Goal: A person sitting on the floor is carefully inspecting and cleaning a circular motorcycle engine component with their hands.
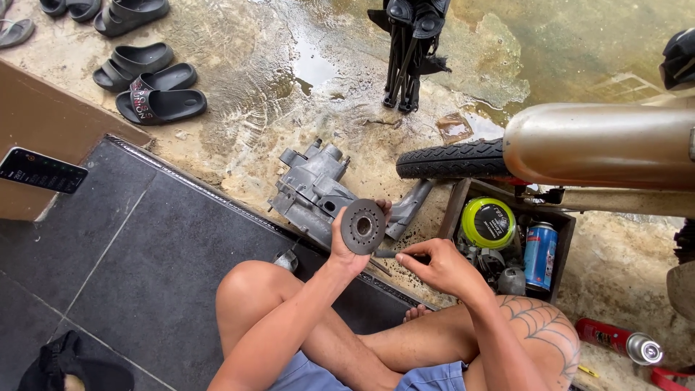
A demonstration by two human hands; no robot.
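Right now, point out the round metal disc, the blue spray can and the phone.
round metal disc (363, 226), head view, face beside centre hole
blue spray can (540, 255), head view, can body
phone (42, 171), head view, dark screen

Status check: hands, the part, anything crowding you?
Left hand grips round metal disc, upright. Right hand holds thin tool against it. Grey engine casing just behind.

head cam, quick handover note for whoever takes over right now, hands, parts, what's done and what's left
Left hand: holds a dark round metal disc upright, face toward the camera.
Right hand: grips a thin dark tool, its tip at the disc's lower edge.
Nearby: grey engine casing lies on the wet concrete ahead; wooden box to the right holds a green-lidded tin and a blue spray can.
Done: disc is off and in hand.
Left: disc is not yet back on the casing.
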